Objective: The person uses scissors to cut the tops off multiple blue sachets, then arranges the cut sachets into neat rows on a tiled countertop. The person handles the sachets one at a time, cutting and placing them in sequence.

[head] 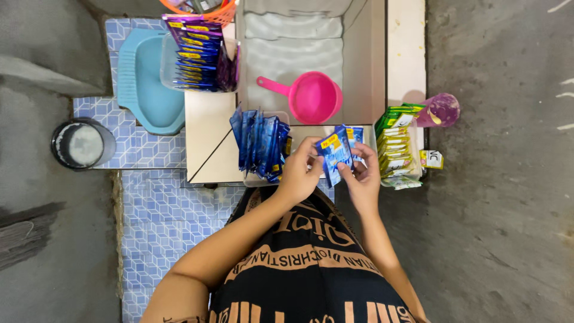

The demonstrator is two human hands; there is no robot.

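From the head camera, both hands meet over the ledge's near edge: the left hand [297, 170] and right hand [363, 173] each pinch a strip of blue sachets [335, 152], fingers closed on it. It seems mid-sorting; next likely calls for setting it into the blue stack [260, 143] at left, or beside the green sachets [394, 143].

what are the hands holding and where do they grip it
Both hands hold a small bunch of blue sachets. The left hand pinches the bunch's left edge, and the right hand grips its right side and lower end.
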